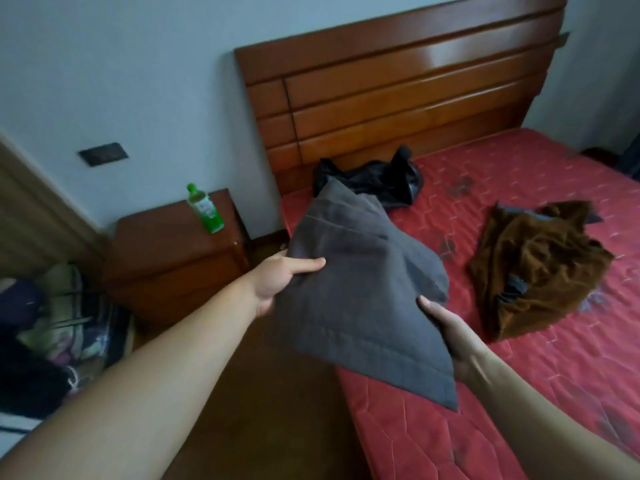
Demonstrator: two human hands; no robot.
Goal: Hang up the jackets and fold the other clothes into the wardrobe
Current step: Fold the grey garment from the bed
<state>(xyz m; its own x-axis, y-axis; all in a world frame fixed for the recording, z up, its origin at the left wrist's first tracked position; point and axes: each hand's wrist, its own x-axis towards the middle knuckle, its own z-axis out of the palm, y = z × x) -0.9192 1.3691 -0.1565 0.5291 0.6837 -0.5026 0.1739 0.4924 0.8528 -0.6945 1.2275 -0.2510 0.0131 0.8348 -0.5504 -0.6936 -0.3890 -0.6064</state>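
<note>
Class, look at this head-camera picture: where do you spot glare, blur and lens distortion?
Head view: glare streaks the glossy wooden headboard; the edges are motion-blurred, worst at the clothes pile on the floor; the wide lens bows the headboard's straight slats; light is dim and flat, so the folded grey garment casts little shadow.

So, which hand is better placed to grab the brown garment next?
Right. The right hand is nearer the brown garment on the mattress; the left hand is across the grey garment both hold.
</note>
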